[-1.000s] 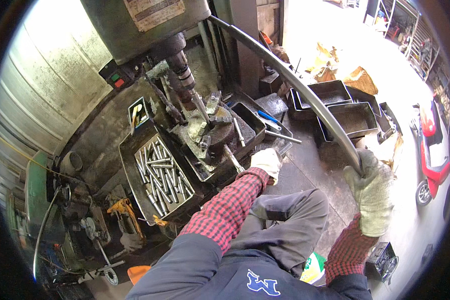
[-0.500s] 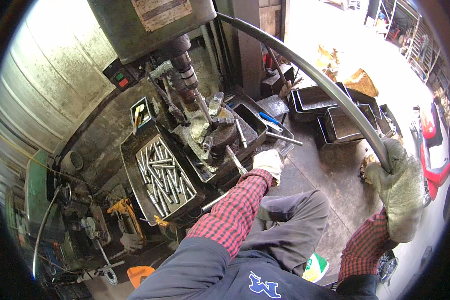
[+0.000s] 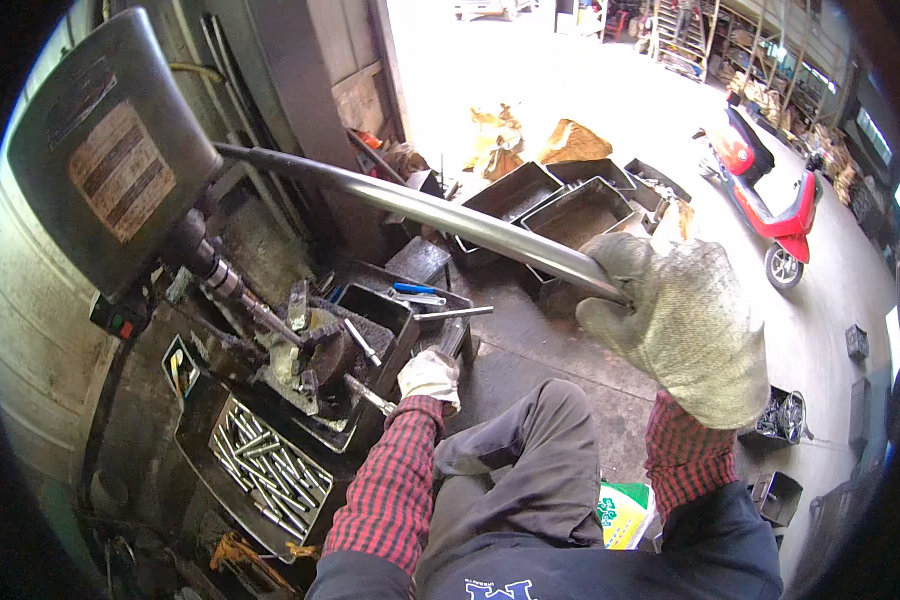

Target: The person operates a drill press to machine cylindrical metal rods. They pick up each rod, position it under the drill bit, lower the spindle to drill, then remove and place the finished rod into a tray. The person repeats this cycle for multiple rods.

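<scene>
My right hand [image 3: 685, 325], in a thick grey-white work glove, is closed round the end of a long metal lever [image 3: 440, 215]. The lever runs left to the green-grey head [image 3: 115, 160] of a drill press. Below that head, the drill bit [image 3: 270, 320] points down at a round dark fixture [image 3: 332, 358] with metal chips about it. My left hand [image 3: 430, 378], in a white glove, is closed beside the fixture's tray, near a metal rod handle [image 3: 370, 395]; what its fingers hold is hidden. A short metal rod [image 3: 363, 342] leans on the fixture.
At lower left, a tray [image 3: 320, 520] holds many metal rods [image 3: 260, 460]. A blue-handled tool [image 3: 415, 290] and a metal bar [image 3: 455, 313] lie beyond the fixture. Dark bins [image 3: 580, 215] stand farther back. A red scooter [image 3: 770, 200] is parked at right.
My view has swung right, so the press sits farther left and the whole scooter shows. The right hand keeps its grip on the lever; the left hand stays beside the fixture.
</scene>
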### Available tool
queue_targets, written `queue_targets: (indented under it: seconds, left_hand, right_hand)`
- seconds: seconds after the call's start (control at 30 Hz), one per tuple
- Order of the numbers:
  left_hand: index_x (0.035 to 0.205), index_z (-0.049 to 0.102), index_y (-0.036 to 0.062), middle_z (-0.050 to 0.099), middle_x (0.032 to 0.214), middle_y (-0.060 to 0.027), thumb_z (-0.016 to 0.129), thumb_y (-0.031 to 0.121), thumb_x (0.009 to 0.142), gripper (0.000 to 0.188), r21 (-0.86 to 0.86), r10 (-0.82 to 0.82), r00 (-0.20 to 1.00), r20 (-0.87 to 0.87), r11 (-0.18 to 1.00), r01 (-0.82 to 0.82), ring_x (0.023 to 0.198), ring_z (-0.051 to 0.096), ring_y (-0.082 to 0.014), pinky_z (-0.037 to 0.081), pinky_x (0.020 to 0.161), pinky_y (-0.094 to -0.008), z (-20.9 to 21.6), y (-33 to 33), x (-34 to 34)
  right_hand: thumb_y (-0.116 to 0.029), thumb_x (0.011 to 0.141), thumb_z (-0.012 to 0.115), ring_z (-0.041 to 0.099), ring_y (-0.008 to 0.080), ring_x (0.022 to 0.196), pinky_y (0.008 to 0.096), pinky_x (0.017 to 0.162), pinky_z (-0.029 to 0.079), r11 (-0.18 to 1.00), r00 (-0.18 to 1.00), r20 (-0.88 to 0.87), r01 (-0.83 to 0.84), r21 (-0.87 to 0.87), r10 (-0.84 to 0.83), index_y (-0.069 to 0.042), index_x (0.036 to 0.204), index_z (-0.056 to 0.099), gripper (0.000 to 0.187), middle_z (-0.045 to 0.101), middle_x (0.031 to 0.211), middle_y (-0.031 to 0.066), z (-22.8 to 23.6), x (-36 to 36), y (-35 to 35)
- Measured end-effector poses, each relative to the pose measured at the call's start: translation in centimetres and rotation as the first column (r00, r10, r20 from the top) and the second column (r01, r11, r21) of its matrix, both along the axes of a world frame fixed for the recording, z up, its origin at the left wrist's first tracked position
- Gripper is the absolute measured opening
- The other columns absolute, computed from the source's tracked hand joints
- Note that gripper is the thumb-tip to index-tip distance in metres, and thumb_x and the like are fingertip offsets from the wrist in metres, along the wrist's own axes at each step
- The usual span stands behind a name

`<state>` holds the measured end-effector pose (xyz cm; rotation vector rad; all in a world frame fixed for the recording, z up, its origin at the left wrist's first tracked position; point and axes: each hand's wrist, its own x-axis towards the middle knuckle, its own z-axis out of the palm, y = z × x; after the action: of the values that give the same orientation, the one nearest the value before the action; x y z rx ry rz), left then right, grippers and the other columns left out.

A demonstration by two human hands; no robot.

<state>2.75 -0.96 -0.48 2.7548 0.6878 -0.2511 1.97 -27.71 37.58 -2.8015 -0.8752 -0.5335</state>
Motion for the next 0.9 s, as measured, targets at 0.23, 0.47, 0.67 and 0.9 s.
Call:
queue_targets:
  seconds: [0.23, 0.47, 0.67, 0.9]
  left_hand:
    - [0.111, 0.085, 0.0102, 0.084, 0.113, -0.0195, 0.061, 0.043, 0.107, 0.041, 0.003, 0.037, 0.999, 0.017, 0.999, -0.037, 0.109, 0.082, -0.0364, 0.065, 0.095, -0.0492, -0.4, -0.1, 0.4]
    - [0.118, 0.085, 0.0093, 0.083, 0.119, -0.0209, 0.06, 0.04, 0.107, 0.041, -0.056, 0.099, 0.995, 0.004, 0.994, -0.099, 0.115, 0.08, -0.0378, 0.064, 0.099, -0.0499, -0.3, -0.1, 1.0]
    - [0.118, 0.083, 0.0097, 0.083, 0.12, -0.0203, 0.061, 0.039, 0.107, 0.039, -0.037, 0.095, 0.995, 0.009, 0.995, -0.094, 0.116, 0.08, -0.0379, 0.064, 0.098, -0.0509, 0.1, -0.2, 0.9]
    - [0.119, 0.083, 0.0111, 0.083, 0.12, -0.0193, 0.065, 0.037, 0.104, 0.035, -0.063, 0.069, 0.997, -0.024, 0.995, -0.071, 0.116, 0.08, -0.0362, 0.064, 0.099, -0.0497, 2.1, -0.3, 0.4]
  right_hand:
    - [-0.032, 0.084, 0.091, 0.078, 0.032, 0.082, 0.0453, 0.077, 0.062, 0.999, 0.999, 0.002, -0.042, 0.016, 0.042, -0.019, 0.122, 0.08, 0.042, 0.078, 0.088, 0.0115, 0.6, 0.3, -0.5]
    - [-0.033, 0.094, 0.08, 0.078, 0.0308, 0.082, 0.0454, 0.079, 0.061, 0.996, 0.991, 0.114, -0.079, 0.051, 0.073, -0.014, 0.109, 0.079, 0.024, 0.076, 0.087, 0.0116, 1.5, -0.4, -0.9]
    - [-0.03, 0.09, 0.083, 0.078, 0.0307, 0.083, 0.0464, 0.078, 0.06, 1.0, 0.98, 0.197, -0.018, 0.015, 0.015, -0.016, 0.11, 0.078, 0.025, 0.077, 0.087, 0.0108, 2.4, -1.0, -0.3]
    - [-0.017, 0.083, 0.09, 0.078, 0.0296, 0.081, 0.0443, 0.076, 0.062, 0.995, 0.971, 0.237, 0.011, 0.099, -0.034, -0.016, 0.114, 0.082, 0.032, 0.079, 0.09, 0.0111, 2.6, -1.1, -0.7]
